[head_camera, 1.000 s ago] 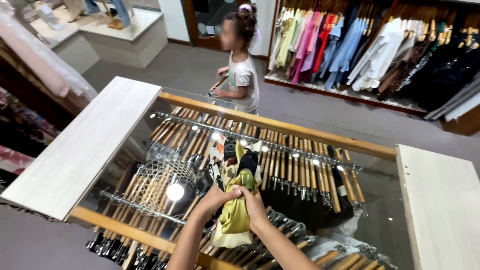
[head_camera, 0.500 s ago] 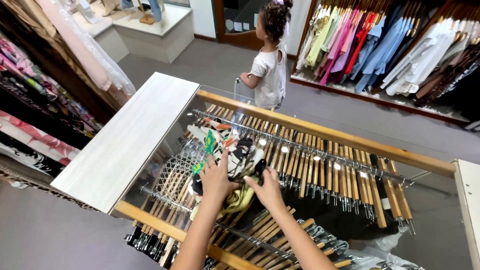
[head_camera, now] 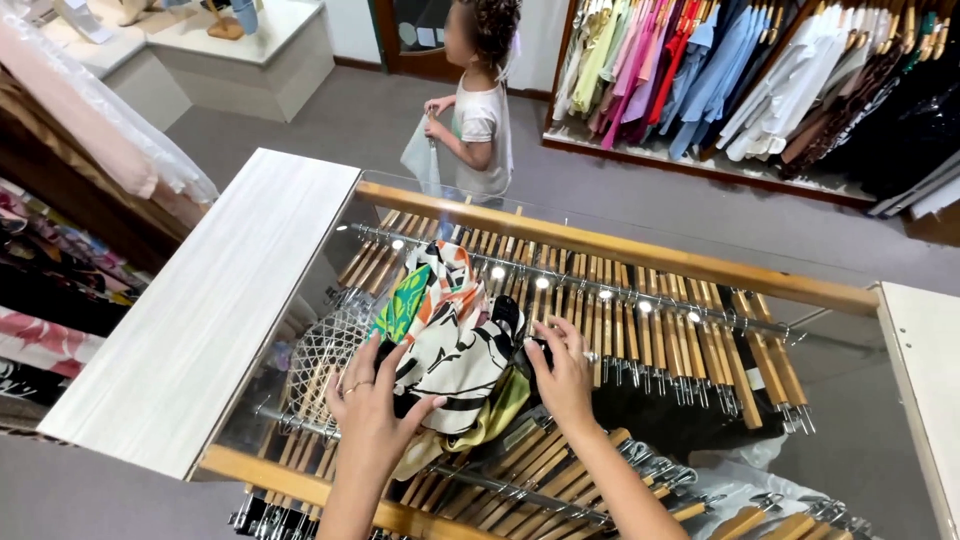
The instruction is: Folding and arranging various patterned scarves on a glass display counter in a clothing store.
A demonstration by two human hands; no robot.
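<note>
On the glass counter (head_camera: 300, 350) a patterned scarf (head_camera: 450, 330) in white, black, orange and green lies partly spread, with an olive-gold cloth (head_camera: 490, 415) bunched under its near edge. The left hand (head_camera: 370, 410) lies flat on the scarf's left side, fingers apart and pressing down, not closed on anything. The right hand (head_camera: 565, 380) rests on the scarf's right edge, fingers curled over the fabric; whether it actually pinches the cloth I cannot tell.

Judging by how it lies, the smoothing looks about half done: the far end of the scarf is open and flat on the glass, while the near end remains rumpled and heaped over the gold cloth, with no neat fold made yet.

Beneath the glass, rows of wooden hangers (head_camera: 640, 320) hang from metal rails. Left of the counter runs a pale wooden shelf (head_camera: 200, 310). Beyond the counter's far side a child (head_camera: 478, 110) stands holding a pale bag, and farther off, to the right, a rack of coloured clothes (head_camera: 720, 70) lines the wall.
</note>
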